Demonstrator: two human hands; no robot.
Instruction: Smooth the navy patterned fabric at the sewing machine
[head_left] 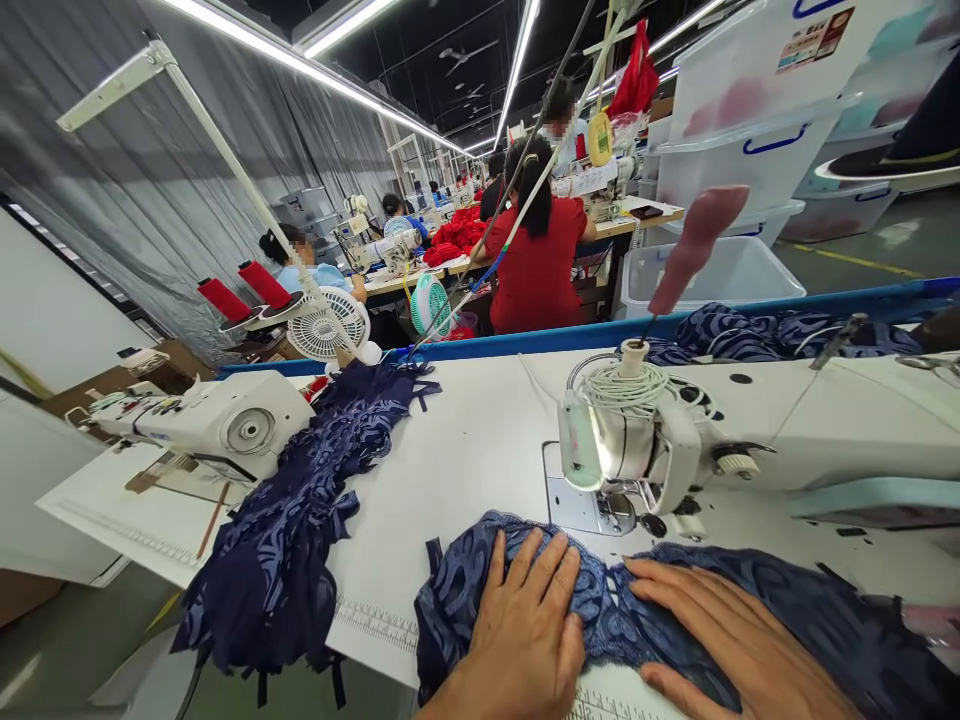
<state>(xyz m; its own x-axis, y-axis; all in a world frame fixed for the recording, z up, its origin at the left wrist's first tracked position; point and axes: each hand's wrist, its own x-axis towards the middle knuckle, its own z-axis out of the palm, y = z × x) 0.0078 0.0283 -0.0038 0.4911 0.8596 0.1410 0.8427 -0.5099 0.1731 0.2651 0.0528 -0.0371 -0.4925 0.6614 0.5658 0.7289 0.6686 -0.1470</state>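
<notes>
Left hand (525, 630) and right hand (720, 630), fingers spread flat, press navy lace piece (600, 610) bottom centre, just below sewing machine head (637, 440); lace pile (300, 530) lower left

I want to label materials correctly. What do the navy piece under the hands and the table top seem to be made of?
The navy piece looks like lace or a sheer patterned textile: open swirl motifs, a scalloped edge, soft folds, a slight sheen. Both the left hand and the right hand press flat on it. The table top looks like smooth white laminate, matte, with a printed ruler along its edge; its core cannot be told.
</notes>
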